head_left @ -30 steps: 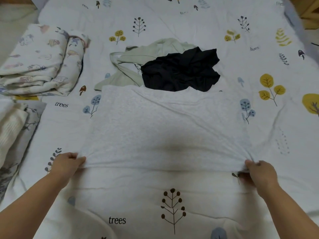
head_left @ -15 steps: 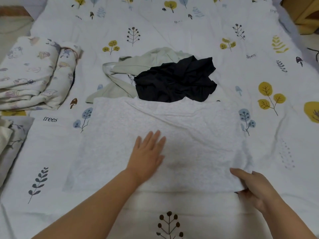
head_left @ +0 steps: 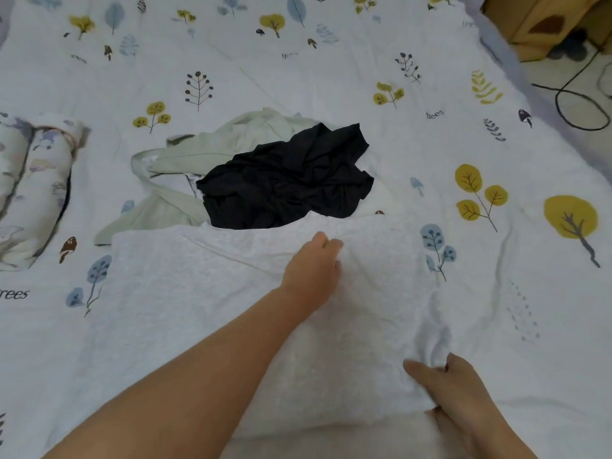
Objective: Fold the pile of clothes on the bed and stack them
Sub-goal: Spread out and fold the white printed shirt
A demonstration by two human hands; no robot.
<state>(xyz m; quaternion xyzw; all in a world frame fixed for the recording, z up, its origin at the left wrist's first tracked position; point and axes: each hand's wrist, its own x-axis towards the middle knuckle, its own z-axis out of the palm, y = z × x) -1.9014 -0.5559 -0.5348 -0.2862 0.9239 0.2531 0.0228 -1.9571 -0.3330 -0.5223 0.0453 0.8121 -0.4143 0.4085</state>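
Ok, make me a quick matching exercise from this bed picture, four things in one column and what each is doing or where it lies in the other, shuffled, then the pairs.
Column one
1. black garment
2. white towel
3. right hand
4. left hand

Column two
A. pinches the towel's near right corner
B. spread flat, nearest the person
C. crumpled on the pale green garment
D. reaches to the towel's far edge

Pairs: 1-C, 2-B, 3-A, 4-D
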